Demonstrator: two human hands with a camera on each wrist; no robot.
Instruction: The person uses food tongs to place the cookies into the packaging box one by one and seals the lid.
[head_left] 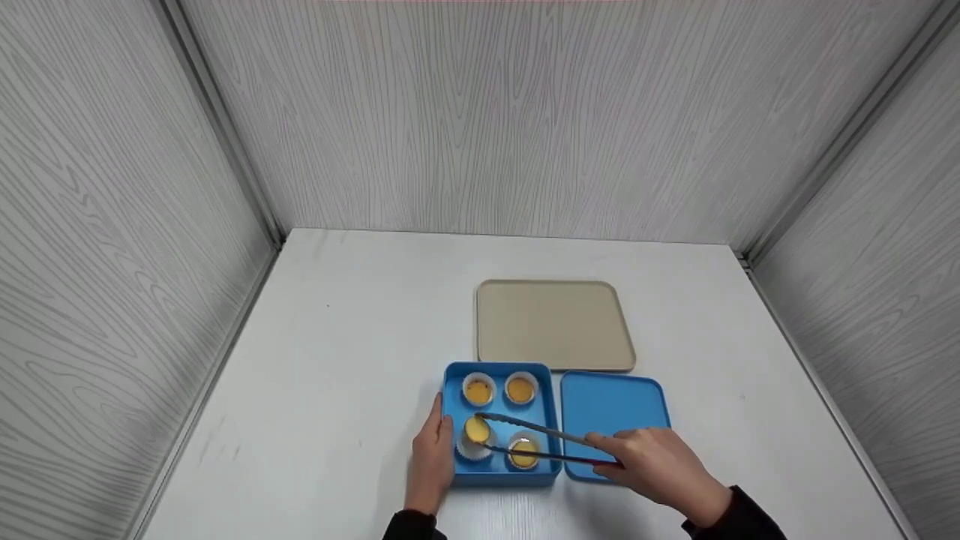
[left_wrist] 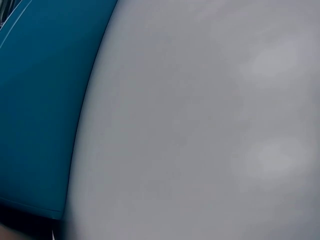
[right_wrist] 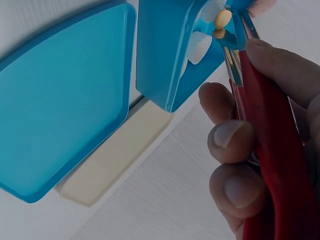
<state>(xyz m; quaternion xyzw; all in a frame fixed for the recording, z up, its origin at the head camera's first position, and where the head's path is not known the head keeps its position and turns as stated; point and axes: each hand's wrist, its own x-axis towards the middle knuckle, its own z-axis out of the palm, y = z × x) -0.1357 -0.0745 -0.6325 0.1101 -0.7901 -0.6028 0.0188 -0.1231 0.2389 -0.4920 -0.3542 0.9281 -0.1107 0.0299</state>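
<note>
My right hand (head_left: 660,463) grips red-handled metal tongs (right_wrist: 262,115), thumb on one arm and fingers curled round the other. The tongs reach leftward over a blue box (head_left: 505,480). Between their tips is a small yellow cake (head_left: 477,429), overlapping a white paper cup (head_left: 472,453) at the box's near left. Three more yellow cakes sit in white cups: one far left (head_left: 478,391), one far right (head_left: 520,389), one near right (head_left: 523,453). My left hand (head_left: 431,457) rests along the box's left wall with straight fingers, the thumb at the rim.
A blue lid (head_left: 611,401) lies right of the box, partly beneath my right hand and the tongs in the head view. Behind both is a tan tray (head_left: 553,322). Grey wood-grain panels (head_left: 480,120) enclose the white table (head_left: 337,360) at the back and sides.
</note>
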